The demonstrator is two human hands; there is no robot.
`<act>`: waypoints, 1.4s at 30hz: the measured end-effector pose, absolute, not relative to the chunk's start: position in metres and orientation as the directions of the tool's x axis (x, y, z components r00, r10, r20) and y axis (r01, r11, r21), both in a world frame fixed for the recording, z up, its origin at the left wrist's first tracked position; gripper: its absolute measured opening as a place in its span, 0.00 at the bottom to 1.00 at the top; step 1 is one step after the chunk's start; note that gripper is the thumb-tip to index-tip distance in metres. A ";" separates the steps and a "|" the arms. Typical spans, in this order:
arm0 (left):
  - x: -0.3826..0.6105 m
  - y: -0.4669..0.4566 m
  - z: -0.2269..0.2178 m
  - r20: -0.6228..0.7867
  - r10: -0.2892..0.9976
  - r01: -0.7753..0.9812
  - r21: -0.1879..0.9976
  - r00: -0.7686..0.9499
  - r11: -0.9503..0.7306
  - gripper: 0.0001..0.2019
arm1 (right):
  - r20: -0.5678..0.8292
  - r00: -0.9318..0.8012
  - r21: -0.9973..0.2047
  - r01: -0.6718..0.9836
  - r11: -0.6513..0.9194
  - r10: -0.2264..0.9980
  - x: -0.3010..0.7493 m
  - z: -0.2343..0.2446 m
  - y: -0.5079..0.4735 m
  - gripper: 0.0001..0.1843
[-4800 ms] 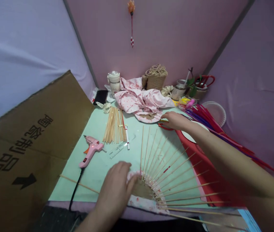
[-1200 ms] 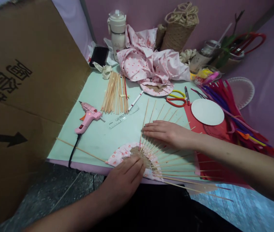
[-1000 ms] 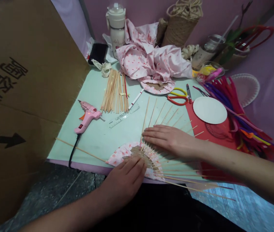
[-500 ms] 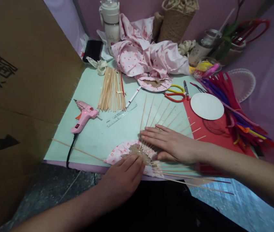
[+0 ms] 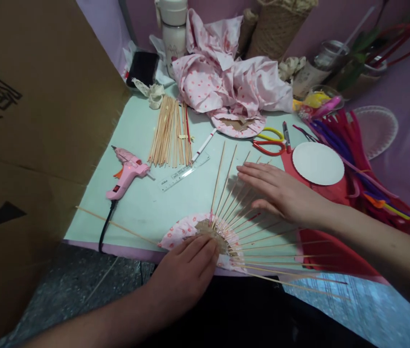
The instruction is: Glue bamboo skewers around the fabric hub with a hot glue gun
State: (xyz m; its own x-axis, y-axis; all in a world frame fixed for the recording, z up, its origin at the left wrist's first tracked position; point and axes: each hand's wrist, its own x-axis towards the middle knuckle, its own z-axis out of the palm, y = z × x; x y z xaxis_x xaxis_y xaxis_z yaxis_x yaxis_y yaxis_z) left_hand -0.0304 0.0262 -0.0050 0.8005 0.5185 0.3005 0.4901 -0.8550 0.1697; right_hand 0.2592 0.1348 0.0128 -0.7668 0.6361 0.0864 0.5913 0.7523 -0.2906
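A fan of thin bamboo sticks (image 5: 248, 227) spreads out from a half-round base covered in pink flowered cloth (image 5: 181, 231) at the near edge of the mint green mat (image 5: 147, 198). My left hand (image 5: 186, 270) lies flat on the base, fingers stretched out and pressing it down. My right hand (image 5: 280, 191) rests open on the outer part of the sticks, fingers spread and pointing left. Neither hand holds anything.
A pink glue gun (image 5: 127, 171), a bundle of loose sticks (image 5: 170, 133), a clear ruler (image 5: 184, 173) and a pen lie left of centre. Red scissors (image 5: 268, 145), a white paper disc (image 5: 318, 163), red sheet, pipe cleaners (image 5: 349, 154), crumpled pink cloth (image 5: 226, 82) and a cardboard panel (image 5: 31, 121) surround them.
My right hand slid from near the base outward along the sticks, toward the far right. My left hand stayed pressed on the base. The view shifted slightly.
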 end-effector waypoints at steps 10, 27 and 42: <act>-0.030 0.024 -0.006 0.370 0.550 0.486 0.257 0.749 -0.835 0.11 | 0.098 -0.778 -0.358 0.554 0.751 0.621 0.262 0.018 0.138 0.15; -0.036 0.019 -0.017 0.347 0.576 0.528 0.229 0.740 -0.818 0.13 | -0.006 -0.918 -0.371 0.370 0.852 0.396 0.230 -0.001 0.188 0.14; -0.037 0.022 -0.018 0.335 0.557 0.505 0.236 0.760 -0.830 0.14 | -0.091 -0.893 -0.383 0.439 0.813 0.440 0.226 0.006 0.183 0.15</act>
State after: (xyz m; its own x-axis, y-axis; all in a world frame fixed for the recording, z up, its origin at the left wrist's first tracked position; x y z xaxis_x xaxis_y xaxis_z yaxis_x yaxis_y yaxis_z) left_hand -0.0367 0.0222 -0.0182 0.7596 0.5574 0.3351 0.5052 -0.8302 0.2358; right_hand 0.2264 0.1831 0.0060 -0.8934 0.4400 -0.0908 0.4392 0.8128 -0.3826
